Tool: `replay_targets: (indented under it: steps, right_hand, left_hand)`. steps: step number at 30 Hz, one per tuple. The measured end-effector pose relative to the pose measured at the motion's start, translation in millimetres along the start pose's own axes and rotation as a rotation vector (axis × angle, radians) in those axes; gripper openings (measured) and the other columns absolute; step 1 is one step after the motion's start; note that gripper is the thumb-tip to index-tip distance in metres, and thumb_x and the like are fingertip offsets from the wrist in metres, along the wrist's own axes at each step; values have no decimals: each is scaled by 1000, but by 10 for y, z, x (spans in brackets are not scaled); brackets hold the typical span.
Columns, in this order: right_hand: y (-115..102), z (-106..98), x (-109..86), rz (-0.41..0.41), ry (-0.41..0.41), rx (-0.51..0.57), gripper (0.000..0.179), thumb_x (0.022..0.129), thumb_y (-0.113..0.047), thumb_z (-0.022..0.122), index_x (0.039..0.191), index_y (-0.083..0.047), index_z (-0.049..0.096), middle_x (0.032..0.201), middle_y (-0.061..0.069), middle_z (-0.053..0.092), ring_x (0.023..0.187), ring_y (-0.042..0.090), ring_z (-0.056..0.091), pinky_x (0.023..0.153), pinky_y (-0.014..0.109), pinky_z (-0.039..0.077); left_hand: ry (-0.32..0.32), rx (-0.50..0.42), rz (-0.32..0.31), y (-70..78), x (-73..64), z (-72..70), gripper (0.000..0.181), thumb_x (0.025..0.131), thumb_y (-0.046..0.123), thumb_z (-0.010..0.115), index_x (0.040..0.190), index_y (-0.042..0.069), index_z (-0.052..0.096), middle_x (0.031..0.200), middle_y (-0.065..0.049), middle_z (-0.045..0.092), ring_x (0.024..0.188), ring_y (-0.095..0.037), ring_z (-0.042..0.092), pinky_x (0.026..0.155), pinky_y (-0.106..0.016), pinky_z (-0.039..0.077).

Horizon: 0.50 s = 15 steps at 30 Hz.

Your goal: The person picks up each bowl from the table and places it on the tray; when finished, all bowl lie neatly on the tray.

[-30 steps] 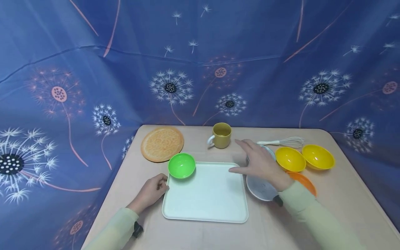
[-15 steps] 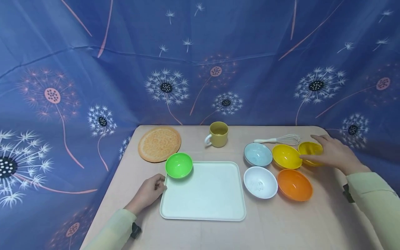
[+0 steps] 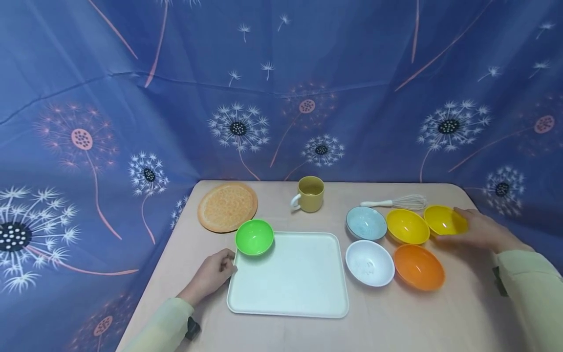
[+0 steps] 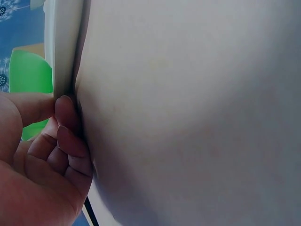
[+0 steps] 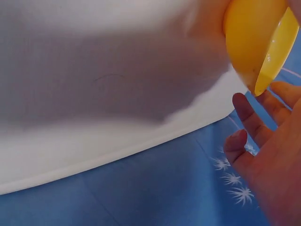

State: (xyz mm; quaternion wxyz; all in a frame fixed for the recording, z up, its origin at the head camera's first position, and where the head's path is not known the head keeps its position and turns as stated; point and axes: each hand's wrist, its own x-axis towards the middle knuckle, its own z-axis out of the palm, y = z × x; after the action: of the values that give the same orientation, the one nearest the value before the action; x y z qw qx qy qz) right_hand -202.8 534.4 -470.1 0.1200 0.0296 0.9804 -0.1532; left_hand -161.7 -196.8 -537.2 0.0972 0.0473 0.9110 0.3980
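Observation:
In the head view a pale rectangular tray point(image 3: 288, 278) lies on the table, and my left hand point(image 3: 213, 274) is at its left edge. The left wrist view shows the fingers point(image 4: 66, 113) curled at the tray's rim point(image 4: 66, 47), pinching it. A green bowl point(image 3: 254, 237) sits over the tray's back left corner. At the right, my right hand point(image 3: 486, 232) holds the outer yellow bowl point(image 3: 444, 220) by its right side, thumb in front and fingers behind. In the right wrist view fingertips meet the rim of that yellow bowl point(image 5: 251, 37); the other fingers are spread beside it.
Left of the held bowl stand another yellow bowl point(image 3: 407, 227), a light blue bowl point(image 3: 366, 223), a white bowl point(image 3: 370, 263) and an orange bowl point(image 3: 419, 267). A whisk point(image 3: 396, 202) lies behind them. A mustard mug point(image 3: 310, 194) and a round pizza-like board point(image 3: 227, 207) are at the back.
My right hand has moved right from above the light blue and white bowls to the outer yellow bowl and closed in on its rim. My left hand has stayed at the tray.

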Motion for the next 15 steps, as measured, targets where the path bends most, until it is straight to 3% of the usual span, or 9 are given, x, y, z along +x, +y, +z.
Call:
replay_targets:
  steps: [4, 11, 15]
  right_hand:
    - [36, 27, 21, 16, -12, 29, 136, 78, -75, 75, 154, 18, 13, 145, 52, 18, 122, 70, 31, 90, 86, 29]
    - [57, 94, 33, -16, -7, 57, 131, 80, -70, 77, 151, 23, 17, 145, 51, 23, 124, 67, 34, 92, 84, 30]
    - [42, 105, 31, 7, 18, 43, 133, 79, -71, 78, 150, 23, 17, 142, 51, 24, 122, 67, 35, 93, 83, 31]
  left_hand:
    - [-2, -6, 2, 5, -10, 6, 24, 97, 10, 72, 120, 9, 68, 75, 3, 58, 67, -14, 54, 58, -28, 46]
    - [-21, -19, 3, 24, -52, 5, 22, 97, 9, 71, 119, 9, 68, 73, 3, 57, 65, -13, 53, 56, -27, 44]
    - [-21, -16, 7, 13, -46, 1, 22, 98, 9, 71, 120, 8, 67, 73, 4, 57, 65, -13, 53, 56, -26, 44]
